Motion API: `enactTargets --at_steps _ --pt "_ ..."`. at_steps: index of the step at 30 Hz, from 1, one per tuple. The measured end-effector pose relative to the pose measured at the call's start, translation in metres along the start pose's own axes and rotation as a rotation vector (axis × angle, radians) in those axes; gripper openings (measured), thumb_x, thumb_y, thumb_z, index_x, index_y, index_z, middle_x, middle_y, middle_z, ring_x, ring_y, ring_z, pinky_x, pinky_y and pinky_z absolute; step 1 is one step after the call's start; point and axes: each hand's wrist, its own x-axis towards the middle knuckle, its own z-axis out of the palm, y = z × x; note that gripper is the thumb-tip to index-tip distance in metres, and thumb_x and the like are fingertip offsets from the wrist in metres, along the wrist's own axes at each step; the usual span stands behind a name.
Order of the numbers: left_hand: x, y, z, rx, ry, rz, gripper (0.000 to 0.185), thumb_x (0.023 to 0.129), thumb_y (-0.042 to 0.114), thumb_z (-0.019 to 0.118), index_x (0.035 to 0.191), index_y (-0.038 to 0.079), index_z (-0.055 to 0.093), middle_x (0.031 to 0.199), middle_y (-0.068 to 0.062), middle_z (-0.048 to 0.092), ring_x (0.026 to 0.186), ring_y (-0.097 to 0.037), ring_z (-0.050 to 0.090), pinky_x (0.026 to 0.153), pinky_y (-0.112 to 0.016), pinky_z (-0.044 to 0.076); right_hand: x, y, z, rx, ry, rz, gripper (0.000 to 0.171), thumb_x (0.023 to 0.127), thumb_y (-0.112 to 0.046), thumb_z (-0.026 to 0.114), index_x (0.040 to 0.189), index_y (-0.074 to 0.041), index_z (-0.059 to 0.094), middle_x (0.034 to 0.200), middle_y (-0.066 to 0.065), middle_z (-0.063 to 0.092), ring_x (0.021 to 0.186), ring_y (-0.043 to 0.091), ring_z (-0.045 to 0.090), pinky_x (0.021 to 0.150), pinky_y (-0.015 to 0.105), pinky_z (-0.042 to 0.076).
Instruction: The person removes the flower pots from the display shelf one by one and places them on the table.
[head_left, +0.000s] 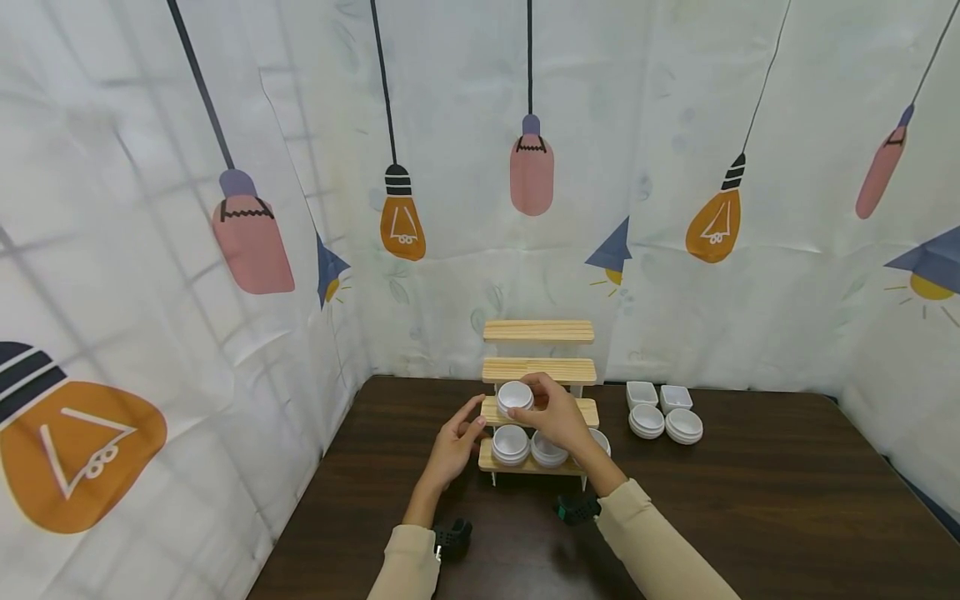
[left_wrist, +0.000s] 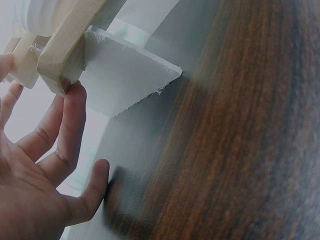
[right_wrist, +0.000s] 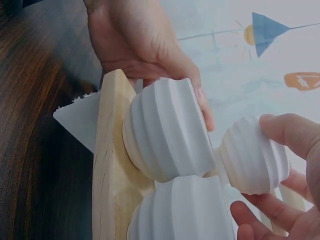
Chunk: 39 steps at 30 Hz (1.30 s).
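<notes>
A tiered wooden stand [head_left: 538,410] with clear side supports stands on the dark table. My right hand [head_left: 557,412] pinches a small white ridged bowl [right_wrist: 250,155] between thumb and fingers, at the left end of the second step from the bottom. On the lowest step sit more such bowls: one at the left [head_left: 511,443], one in the middle [head_left: 548,451], and one at the right [head_left: 600,442], partly hidden by my right arm. My left hand [head_left: 451,446] is beside the stand's left end, a fingertip touching the lowest board [left_wrist: 62,55] in the left wrist view.
To the right of the stand are two square white dishes [head_left: 641,393] and, in front of them, two stacks of round white dishes [head_left: 684,425]. The upper two boards [head_left: 538,331] of the stand hold nothing. A printed curtain [head_left: 465,275] hangs behind the table.
</notes>
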Motion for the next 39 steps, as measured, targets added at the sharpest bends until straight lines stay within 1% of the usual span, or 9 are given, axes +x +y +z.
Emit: enactTargets --at_steps 6,9,16,20,23,26,31,34,39 --pt "0.000 0.000 0.001 0.000 0.012 -0.003 0.048 0.106 0.018 0.058 0.153 0.013 0.049 0.101 -0.036 0.070 0.096 -0.050 0.068 0.079 -0.054 0.061 -0.002 -0.003 -0.001 0.054 0.007 -0.005 0.055 0.086 -0.023 0.085 0.134 -0.014 0.061 0.123 0.011 0.071 0.107 0.026 0.069 0.094 0.048 0.057" --pt "0.000 0.000 0.001 0.005 0.015 -0.003 0.047 0.106 0.018 0.058 0.152 0.014 0.050 0.101 -0.035 0.070 0.095 -0.047 0.069 0.077 -0.049 0.062 -0.004 -0.005 -0.002 0.070 0.009 -0.001 0.056 0.086 -0.022 0.085 0.136 -0.014 0.061 0.124 0.012 0.070 0.105 0.025 0.069 0.092 0.046 0.057" --pt "0.000 0.000 0.002 0.006 0.022 0.000 0.047 0.105 0.017 0.058 0.152 0.014 0.050 0.100 -0.034 0.071 0.094 -0.044 0.070 0.079 -0.055 0.060 -0.006 -0.009 -0.007 0.065 0.022 0.002 0.059 0.086 -0.022 0.084 0.139 -0.016 0.060 0.130 0.013 0.068 0.099 0.024 0.070 0.083 0.042 0.059" --pt "0.000 0.000 0.001 0.006 0.004 -0.001 0.048 0.106 0.018 0.057 0.153 0.013 0.049 0.101 -0.035 0.070 0.092 -0.049 0.069 0.076 -0.046 0.062 -0.007 -0.012 -0.010 0.071 0.033 0.002 0.058 0.086 -0.022 0.084 0.139 -0.018 0.060 0.134 0.015 0.066 0.101 0.027 0.071 0.082 0.041 0.060" --pt "0.002 -0.005 0.000 0.002 -0.011 -0.009 0.049 0.107 0.019 0.056 0.154 0.013 0.047 0.101 -0.037 0.070 0.090 -0.054 0.068 0.077 -0.048 0.062 -0.008 -0.015 -0.012 0.080 0.041 0.006 0.058 0.085 -0.021 0.085 0.138 -0.018 0.061 0.135 0.015 0.066 0.101 0.028 0.071 0.081 0.040 0.060" --pt "0.007 -0.017 0.002 0.006 0.003 -0.010 0.049 0.107 0.019 0.055 0.155 0.012 0.046 0.101 -0.039 0.069 0.089 -0.055 0.068 0.076 -0.048 0.061 -0.010 -0.017 -0.014 0.084 0.045 0.018 0.058 0.085 -0.022 0.086 0.138 -0.019 0.062 0.135 0.014 0.066 0.100 0.027 0.071 0.079 0.037 0.060" --pt "0.014 -0.034 0.003 0.011 0.036 -0.005 0.048 0.107 0.022 0.056 0.154 0.021 0.048 0.102 -0.037 0.069 0.091 -0.048 0.069 0.071 -0.034 0.061 -0.013 -0.016 -0.018 0.091 0.050 0.021 0.058 0.085 -0.024 0.085 0.138 -0.019 0.061 0.135 0.015 0.066 0.097 0.026 0.069 0.075 0.034 0.059" --pt "0.014 -0.036 0.002 0.018 0.036 0.007 0.048 0.106 0.026 0.057 0.153 0.024 0.049 0.102 -0.035 0.071 0.090 -0.043 0.071 0.070 -0.030 0.060 -0.014 -0.014 -0.019 0.092 0.058 0.021 0.058 0.085 -0.024 0.085 0.138 -0.018 0.061 0.134 0.015 0.066 0.097 0.026 0.068 0.073 0.033 0.058" --pt "0.014 -0.036 0.001 0.020 0.024 0.022 0.049 0.105 0.031 0.058 0.153 0.024 0.048 0.103 -0.035 0.070 0.091 -0.042 0.072 0.072 -0.035 0.062 -0.017 -0.012 -0.022 0.075 0.072 0.036 0.060 0.084 -0.025 0.086 0.138 -0.020 0.061 0.134 0.013 0.065 0.099 0.026 0.068 0.073 0.032 0.057"
